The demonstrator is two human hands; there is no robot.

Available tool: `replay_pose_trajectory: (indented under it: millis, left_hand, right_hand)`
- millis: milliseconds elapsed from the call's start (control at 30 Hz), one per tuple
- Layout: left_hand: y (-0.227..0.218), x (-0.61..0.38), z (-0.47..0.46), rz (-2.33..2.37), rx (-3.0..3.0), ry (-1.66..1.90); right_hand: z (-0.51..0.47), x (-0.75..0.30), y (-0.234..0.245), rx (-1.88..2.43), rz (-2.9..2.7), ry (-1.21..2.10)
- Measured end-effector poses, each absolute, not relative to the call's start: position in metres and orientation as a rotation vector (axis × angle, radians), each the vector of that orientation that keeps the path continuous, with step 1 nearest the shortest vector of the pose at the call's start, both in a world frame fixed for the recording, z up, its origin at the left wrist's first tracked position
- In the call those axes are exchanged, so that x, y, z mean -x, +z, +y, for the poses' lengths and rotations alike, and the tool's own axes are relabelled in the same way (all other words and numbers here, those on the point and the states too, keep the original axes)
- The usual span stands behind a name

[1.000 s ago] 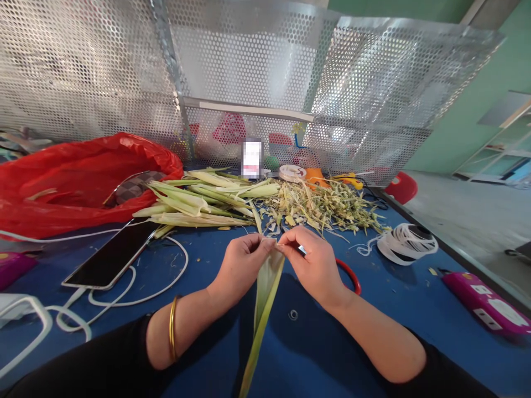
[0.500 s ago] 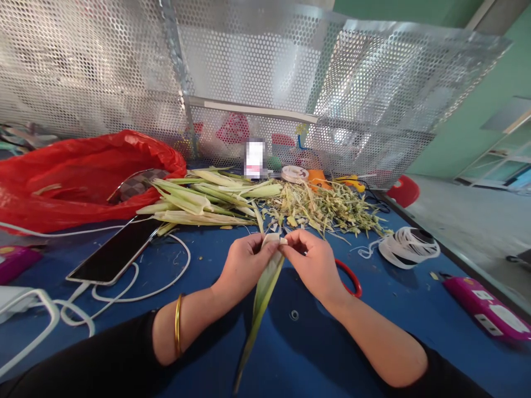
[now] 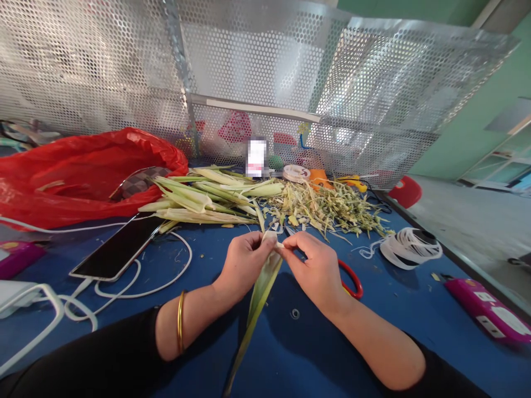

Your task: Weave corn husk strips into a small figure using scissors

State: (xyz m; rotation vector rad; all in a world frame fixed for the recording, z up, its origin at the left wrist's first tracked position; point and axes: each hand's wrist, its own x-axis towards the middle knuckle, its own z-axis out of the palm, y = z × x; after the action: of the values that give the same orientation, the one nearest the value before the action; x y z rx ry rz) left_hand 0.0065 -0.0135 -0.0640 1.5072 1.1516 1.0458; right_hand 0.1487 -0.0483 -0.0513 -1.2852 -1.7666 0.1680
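Observation:
A long pale-green corn husk (image 3: 261, 290) hangs down toward me, its whitish top end bunched between my fingers. My left hand (image 3: 244, 260) pinches that end between thumb and forefinger. My right hand (image 3: 313, 262) is closed on the husk's edge just to the right, thumb against forefinger. Under and beside my right hand lie scissors with a red handle (image 3: 354, 281), partly hidden. Beyond my hands, a heap of corn husks (image 3: 203, 196) lies on the left and a pile of small trimmed scraps (image 3: 336, 207) on the right.
On the left are a red plastic bag (image 3: 74, 182), a phone (image 3: 118, 249) and a white cable (image 3: 185, 268). A spool of white string (image 3: 409, 249) and a magenta box-like device (image 3: 485, 307) stand right. A perforated metal panel (image 3: 257, 61) closes off the back of the blue table (image 3: 315, 354).
The husk's lower tip has swung left and toward me. My right fingers have shifted slightly along the husk's top end. The view has tilted a little.

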Motion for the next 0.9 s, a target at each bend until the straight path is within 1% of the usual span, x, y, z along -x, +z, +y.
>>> replay_pose_trajectory:
  millis: [67,167,233,367,567,667,733,900]
  left_hand:
    - [-0.063,-0.006,-0.013,1.176,-1.538,1.065]
    - [-0.063,-0.005,-0.014,1.204,-1.571,1.073]
    - [-0.064,-0.005,-0.014,1.196,-1.570,1.039]
    - [-0.070,-0.007,-0.012,1.134,-1.507,0.945]
    - [-0.068,-0.007,-0.012,1.126,-1.466,0.978]
    - [-0.065,-0.006,-0.013,1.163,-1.511,0.991]
    - [-0.064,-0.005,-0.013,1.213,-1.577,1.020]
    - [-0.060,-0.004,-0.014,1.316,-1.741,1.060]
  right_hand:
    - [-0.048,-0.147,-0.051,1.337,-1.726,0.268]
    - [-0.045,-0.145,-0.051,1.467,-1.620,0.529]
    - [-0.044,-0.145,-0.051,1.496,-1.573,0.601]
    - [-0.044,-0.148,-0.052,1.466,-1.583,0.472]
    - [-0.049,-0.150,-0.052,1.252,-1.785,0.127]
    - [-0.051,-0.149,-0.051,1.189,-1.804,0.111]
    - [-0.049,-0.147,-0.051,1.230,-1.720,0.261]
    - [-0.043,-0.142,-0.054,1.340,-1.424,0.885]
